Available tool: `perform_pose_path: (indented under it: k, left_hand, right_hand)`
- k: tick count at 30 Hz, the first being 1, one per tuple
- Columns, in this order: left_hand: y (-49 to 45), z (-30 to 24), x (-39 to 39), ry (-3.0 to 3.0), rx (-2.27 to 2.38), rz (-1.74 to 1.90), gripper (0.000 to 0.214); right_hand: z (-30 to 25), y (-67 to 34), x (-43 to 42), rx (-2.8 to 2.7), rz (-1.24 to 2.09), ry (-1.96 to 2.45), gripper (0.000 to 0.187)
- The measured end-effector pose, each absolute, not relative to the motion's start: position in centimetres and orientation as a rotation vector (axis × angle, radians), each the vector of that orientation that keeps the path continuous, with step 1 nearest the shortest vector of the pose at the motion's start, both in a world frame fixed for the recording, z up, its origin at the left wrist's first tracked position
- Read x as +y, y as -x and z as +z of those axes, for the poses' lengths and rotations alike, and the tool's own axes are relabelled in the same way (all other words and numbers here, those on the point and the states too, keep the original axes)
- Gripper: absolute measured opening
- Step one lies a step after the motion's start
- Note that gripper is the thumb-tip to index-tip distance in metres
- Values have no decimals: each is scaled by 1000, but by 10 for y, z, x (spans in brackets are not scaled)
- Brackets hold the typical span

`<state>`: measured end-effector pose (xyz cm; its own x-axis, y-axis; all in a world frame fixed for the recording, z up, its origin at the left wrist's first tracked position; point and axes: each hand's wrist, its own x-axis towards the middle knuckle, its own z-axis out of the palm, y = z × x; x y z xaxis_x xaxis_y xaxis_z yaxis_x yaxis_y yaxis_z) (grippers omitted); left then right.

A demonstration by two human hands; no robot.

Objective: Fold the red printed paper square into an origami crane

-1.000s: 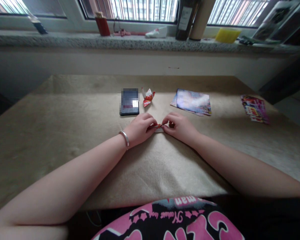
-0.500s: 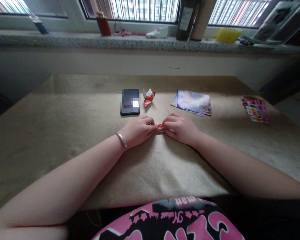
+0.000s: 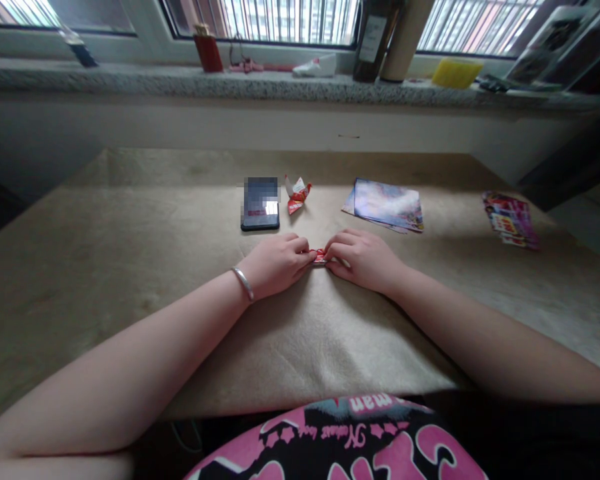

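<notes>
A small folded piece of red and white paper (image 3: 319, 257) lies on the table between my hands, mostly hidden under the fingers. My left hand (image 3: 283, 262) pinches its left end, fingers bent and pressed together. At its right end my right hand (image 3: 363, 259) is closed on it with thumb and fingertips. Just beyond the hands stands a folded red and white paper bird (image 3: 298, 195) with pointed tips. Left of the bird lies a dark phone (image 3: 260, 207), its screen partly blurred.
Glossy printed sheets (image 3: 389, 203) lie right of centre on the beige-covered table (image 3: 105, 267). A fanned stack of colourful cards (image 3: 512, 220) is near the right edge. Behind, the granite windowsill (image 3: 155, 81) bears a red lighter-shaped object (image 3: 208, 50), a yellow block (image 3: 457, 73) and dark bottles.
The fingers have shifted very slightly, and a bit more of the red paper's top shows between them. Everything else on the table stays where it was.
</notes>
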<state>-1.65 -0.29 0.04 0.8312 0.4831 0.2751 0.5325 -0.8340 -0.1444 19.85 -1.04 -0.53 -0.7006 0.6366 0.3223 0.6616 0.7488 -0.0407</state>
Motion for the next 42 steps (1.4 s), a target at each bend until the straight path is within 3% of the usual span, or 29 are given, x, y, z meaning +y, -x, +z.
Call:
perform_pose_path:
  k: [14,23,30,35,39,42]
  left_hand:
    - [16,-6,4,2913,-1042,-522,21]
    - [15,0,0,2855,-919,-680,25]
    - [13,4,-3,2828,-956,-994,24]
    - [16,-3,1,2895,-1262,-1237,19]
    - [17,-6,2,3075,-1473,-1363,29]
    - [16,-4,1,3129,-1452,-1349,23]
  right_hand:
    - [-8,-193,-10,-2415,-9,1157,8]
    - [-2,-190,-17,-2432,30,1073,17]
    - [-2,-194,-15,-2278,268,1046,14]
    - [-6,-195,-11,-2150,476,1087,16]
    - [-8,-192,-13,-2060,593,1122,19]
    - [-7,-189,-15,-2012,676,1126,22]
